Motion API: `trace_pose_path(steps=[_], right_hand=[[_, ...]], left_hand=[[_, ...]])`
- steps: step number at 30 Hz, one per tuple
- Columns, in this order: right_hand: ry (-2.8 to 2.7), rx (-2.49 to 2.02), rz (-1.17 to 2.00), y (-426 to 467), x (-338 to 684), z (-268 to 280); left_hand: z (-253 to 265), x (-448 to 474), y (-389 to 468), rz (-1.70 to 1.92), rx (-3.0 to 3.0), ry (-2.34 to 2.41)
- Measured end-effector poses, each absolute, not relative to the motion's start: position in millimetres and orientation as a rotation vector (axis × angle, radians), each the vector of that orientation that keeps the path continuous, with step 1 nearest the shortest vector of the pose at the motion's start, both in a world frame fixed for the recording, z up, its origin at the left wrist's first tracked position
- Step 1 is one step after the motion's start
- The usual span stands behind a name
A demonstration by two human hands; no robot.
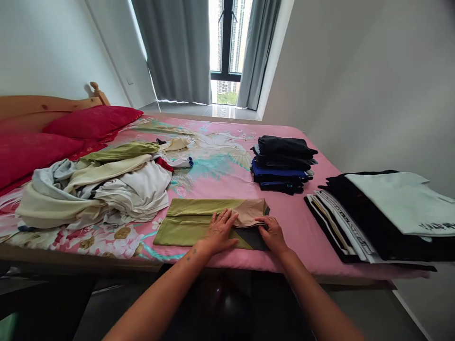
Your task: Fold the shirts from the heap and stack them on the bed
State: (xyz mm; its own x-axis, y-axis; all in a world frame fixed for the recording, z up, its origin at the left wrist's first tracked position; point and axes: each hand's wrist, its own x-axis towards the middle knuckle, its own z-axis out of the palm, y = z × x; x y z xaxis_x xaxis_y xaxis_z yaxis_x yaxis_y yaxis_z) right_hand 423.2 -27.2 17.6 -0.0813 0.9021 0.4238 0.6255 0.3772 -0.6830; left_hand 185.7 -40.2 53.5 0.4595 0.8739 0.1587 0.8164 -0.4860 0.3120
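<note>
A folded garment point(194, 230) in olive green, tan and dark grey lies flat near the front edge of the bed; it looks like a pair of shorts. My left hand point(221, 229) rests palm down on its middle, fingers stretched out over the green and tan cloth. At its right end, my right hand point(272, 233) pinches the edge of the tan layer between thumb and fingers. The fold beneath my right fingers is partly hidden.
Left on the bed is a loose heap of clothes point(138, 184), with red pillows point(94, 124) behind. A stack of dark folded clothes point(284, 158) stands to the right. Nearer the right edge lies a stack of folded shirts point(377, 213), a white one point(398, 199) on top.
</note>
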Motion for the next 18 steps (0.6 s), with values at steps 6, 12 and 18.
trace_pose_path(steps=[6, 12, 18], right_hand=[[-1.794, -1.270, 0.308, -23.1, 411.3, 44.6], [-1.895, -1.414, 0.305, -29.7, 415.1, 39.9], [-2.402, -1.316, 0.374, 10.2, 409.4, 29.6]], left_hand=[[52.4, 247.8, -1.7, 0.678, 2.254, 1.479], [50.0, 245.4, 32.2, 0.999, 1.533, 1.312], [46.7, 237.2, 33.0, 1.001, 1.559, 1.243]])
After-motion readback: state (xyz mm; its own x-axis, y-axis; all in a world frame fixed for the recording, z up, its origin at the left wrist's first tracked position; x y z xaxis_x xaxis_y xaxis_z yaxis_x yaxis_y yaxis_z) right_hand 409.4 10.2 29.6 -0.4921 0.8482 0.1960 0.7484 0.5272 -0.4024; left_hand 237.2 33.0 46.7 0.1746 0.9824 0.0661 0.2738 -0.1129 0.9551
